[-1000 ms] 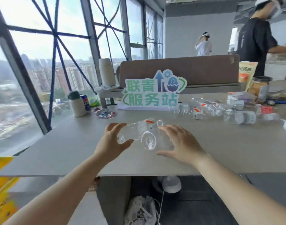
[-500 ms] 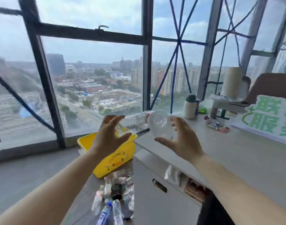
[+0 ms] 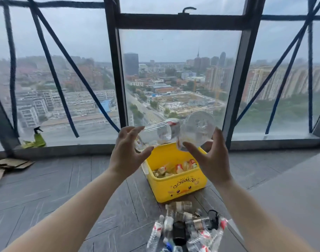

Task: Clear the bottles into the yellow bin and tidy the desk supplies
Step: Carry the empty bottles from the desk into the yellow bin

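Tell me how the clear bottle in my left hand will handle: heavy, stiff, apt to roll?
Probably very light: the bottle looks empty and see-through, and the left hand holds it with thumb and fingertips alone. Its thin ribbed wall would likely dent under a squeeze. Round, like the other bottle in the right hand, it may well roll if laid down.

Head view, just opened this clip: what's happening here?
A person holds two clear bottles in the air, the left hand gripping one and the right hand the other. They seem to be above the yellow bin on the floor by the window, not yet dropped. The bin already holds several bottles, and a pile of more bottles lies on the floor in front of it.
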Tool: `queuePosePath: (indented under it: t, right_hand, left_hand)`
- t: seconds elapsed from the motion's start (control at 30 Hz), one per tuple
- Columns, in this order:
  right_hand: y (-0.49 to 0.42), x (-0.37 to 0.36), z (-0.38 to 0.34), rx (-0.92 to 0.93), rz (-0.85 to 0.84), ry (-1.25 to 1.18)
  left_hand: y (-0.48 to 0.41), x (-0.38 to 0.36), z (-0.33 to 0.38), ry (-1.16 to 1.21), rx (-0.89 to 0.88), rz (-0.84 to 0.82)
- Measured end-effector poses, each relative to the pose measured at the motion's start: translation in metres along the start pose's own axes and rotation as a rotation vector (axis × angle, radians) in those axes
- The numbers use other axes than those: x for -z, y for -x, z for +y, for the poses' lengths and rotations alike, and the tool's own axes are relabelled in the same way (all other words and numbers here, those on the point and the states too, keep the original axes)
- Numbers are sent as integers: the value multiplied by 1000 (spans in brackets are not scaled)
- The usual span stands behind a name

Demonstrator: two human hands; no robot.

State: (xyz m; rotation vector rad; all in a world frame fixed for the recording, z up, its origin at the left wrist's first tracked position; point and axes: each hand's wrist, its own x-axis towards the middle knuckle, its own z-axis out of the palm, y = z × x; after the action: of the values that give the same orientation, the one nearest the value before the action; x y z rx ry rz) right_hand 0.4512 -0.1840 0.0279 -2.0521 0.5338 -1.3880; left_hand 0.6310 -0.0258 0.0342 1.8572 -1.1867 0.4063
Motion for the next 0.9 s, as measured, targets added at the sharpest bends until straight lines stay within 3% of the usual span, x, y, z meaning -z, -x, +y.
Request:
queuePosePath:
  t: [0.53,0.63,0.7,0.8,0.9]
  right_hand:
    - [-131,-78,63,61,220,-96]
    - [-166,-106,89,-4,232,-92]
    - [-181,-124,119,-203,42,64]
    - [-170,-131,160,-614,-372,285]
    - [-144,-115,178,-671,-509,348]
  left_hand:
    - [-138,-71,-45,-44,-45,107]
    - [-180,-103,-58,-177,4,-22]
    - [-190,-128,-75,-409,177,-289]
    - [-179,-152,-99,-442,344,-559]
    - [-155,-158,-117,-487,318,-674]
